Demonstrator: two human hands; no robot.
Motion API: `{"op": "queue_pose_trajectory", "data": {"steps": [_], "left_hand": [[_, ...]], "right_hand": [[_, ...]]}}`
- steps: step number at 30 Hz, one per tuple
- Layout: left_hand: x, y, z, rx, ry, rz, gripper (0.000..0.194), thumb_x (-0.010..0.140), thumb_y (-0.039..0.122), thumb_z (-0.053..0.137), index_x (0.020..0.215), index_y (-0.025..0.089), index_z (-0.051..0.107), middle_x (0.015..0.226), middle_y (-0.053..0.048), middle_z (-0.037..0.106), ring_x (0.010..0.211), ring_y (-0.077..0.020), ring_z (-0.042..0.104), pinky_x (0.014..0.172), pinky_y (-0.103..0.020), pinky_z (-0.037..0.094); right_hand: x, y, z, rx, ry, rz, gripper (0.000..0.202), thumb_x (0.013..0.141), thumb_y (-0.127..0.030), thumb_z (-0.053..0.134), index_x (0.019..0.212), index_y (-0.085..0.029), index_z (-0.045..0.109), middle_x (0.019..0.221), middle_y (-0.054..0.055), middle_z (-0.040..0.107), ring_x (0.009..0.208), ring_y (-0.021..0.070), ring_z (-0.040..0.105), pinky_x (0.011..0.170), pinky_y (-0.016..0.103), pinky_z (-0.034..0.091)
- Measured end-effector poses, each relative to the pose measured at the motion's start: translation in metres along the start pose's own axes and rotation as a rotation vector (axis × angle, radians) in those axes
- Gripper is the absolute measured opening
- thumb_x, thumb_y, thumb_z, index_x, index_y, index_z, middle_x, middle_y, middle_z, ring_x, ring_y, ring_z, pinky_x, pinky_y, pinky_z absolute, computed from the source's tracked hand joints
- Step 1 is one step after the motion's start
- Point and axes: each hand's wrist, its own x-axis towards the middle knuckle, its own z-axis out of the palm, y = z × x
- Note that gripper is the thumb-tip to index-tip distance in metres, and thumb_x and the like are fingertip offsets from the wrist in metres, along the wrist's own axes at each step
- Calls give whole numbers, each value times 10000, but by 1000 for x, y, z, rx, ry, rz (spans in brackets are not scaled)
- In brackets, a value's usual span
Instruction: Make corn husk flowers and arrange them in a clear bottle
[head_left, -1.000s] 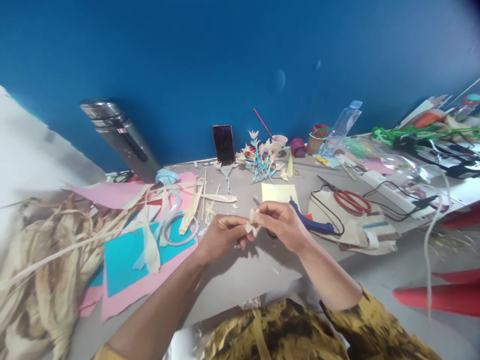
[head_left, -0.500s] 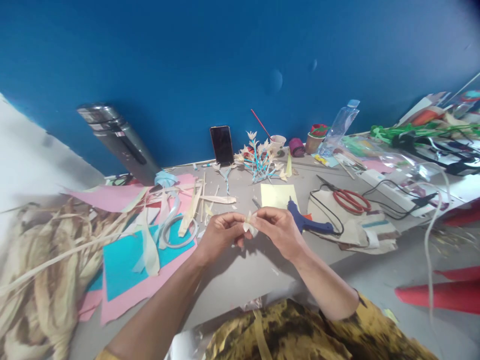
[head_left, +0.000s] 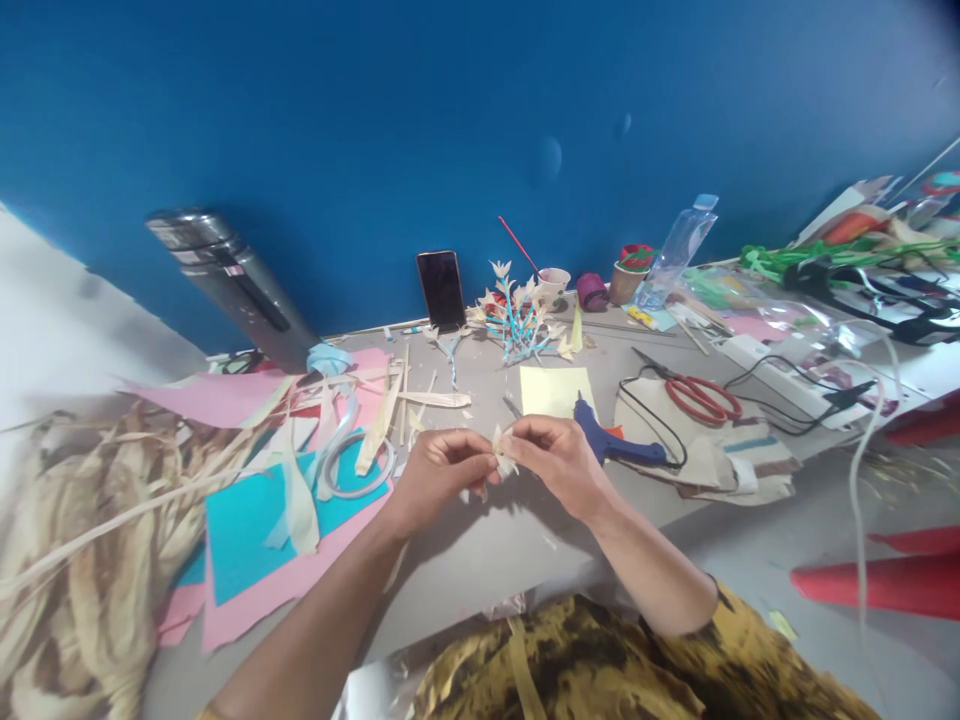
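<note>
Between both hands, over the near part of the grey table, is a small cream husk flower (head_left: pixel 504 460). My left hand (head_left: pixel 444 470) pinches it from the left with thumb and fingertips, and my right hand (head_left: pixel 553 458) pinches it from the right. The hands almost touch, and their fingers hide part of the piece. Just right of my right hand lies a blue glue gun (head_left: pixel 616 440). A pale yellow paper square (head_left: pixel 556 390) is beyond the hands. Behind it stand cream flowers on blue-wrapped stems (head_left: pixel 517 325).
Dried husks (head_left: pixel 112 560), pink and blue sheets (head_left: pixel 247 530) and a tape ring (head_left: pixel 356 490) lie left. A phone (head_left: pixel 442 290) and dark flask (head_left: pixel 240 290) lean on the blue wall. Red-handled scissors (head_left: pixel 703 400), a power strip (head_left: pixel 787 385) and a bottle (head_left: pixel 681 250) are right.
The small husk flower has turned slightly between my fingertips, showing its petals differently. My left hand has shifted a little, and both hands keep their pinch.
</note>
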Motion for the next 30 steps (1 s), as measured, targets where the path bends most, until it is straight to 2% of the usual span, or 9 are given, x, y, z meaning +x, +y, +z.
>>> {"op": "queue_pose_trajectory", "data": {"steps": [2,4,6,8,10,13,19,26,30], "left_hand": [[-1,2,0,16,2,4,151,747,274,777,724,135,723,599,-41,707,487,-118,604,493,-213,473],[-1,4,1,17,10,10,139,741,263,772,711,138,718,582,-37,698,482,-122,601,492,-219,476],[-1,4,2,19,19,17,134,738,255,771,699,140,715,571,-37,694,474,-122,596,488,-219,472],[-1,3,2,17,21,23,147,738,265,776,694,141,712,568,-40,694,467,-124,593,472,-217,459],[0,1,1,18,14,26,162,744,284,778,706,138,718,570,-43,694,463,-126,593,458,-216,449],[0,1,0,18,1,28,174,759,301,773,727,135,731,578,-42,694,469,-126,598,463,-217,456],[1,1,-1,-59,0,13,172,755,293,797,721,136,735,600,-40,710,460,-112,597,487,-217,469],[3,-4,-1,-202,22,-26,190,724,308,827,716,136,745,596,-49,715,441,-119,592,483,-236,466],[3,-5,0,-296,32,-51,220,696,334,848,722,137,755,587,-38,698,438,-116,580,476,-242,467]], "right_hand": [[0,-1,-1,4,-25,-2,348,818,-475,698,703,-148,662,594,-31,490,562,96,380,525,242,305],[0,-2,-3,14,-35,-2,305,843,-454,675,811,-151,696,623,-28,512,554,97,392,523,241,323],[-1,-3,-5,-4,19,-50,266,871,-407,649,966,-166,710,738,2,586,576,105,438,525,242,349],[-1,-4,-6,-78,98,-174,220,877,-341,641,1021,-189,709,912,47,630,624,114,480,535,247,376],[-1,-6,-6,-188,110,-319,145,862,-278,659,967,-203,725,1003,66,625,654,116,494,557,254,401],[1,-7,-4,-293,45,-432,66,861,-226,677,881,-213,738,969,55,616,660,115,505,570,254,418],[0,-5,-1,-306,123,-417,98,887,-214,655,803,-199,704,927,48,631,623,107,515,553,253,423],[-4,1,0,-311,169,-425,131,935,-261,616,839,-200,682,976,66,624,635,117,530,513,251,408],[-3,4,0,-370,146,-556,128,966,-227,574,879,-201,664,984,83,629,798,170,601,657,291,485]]}}
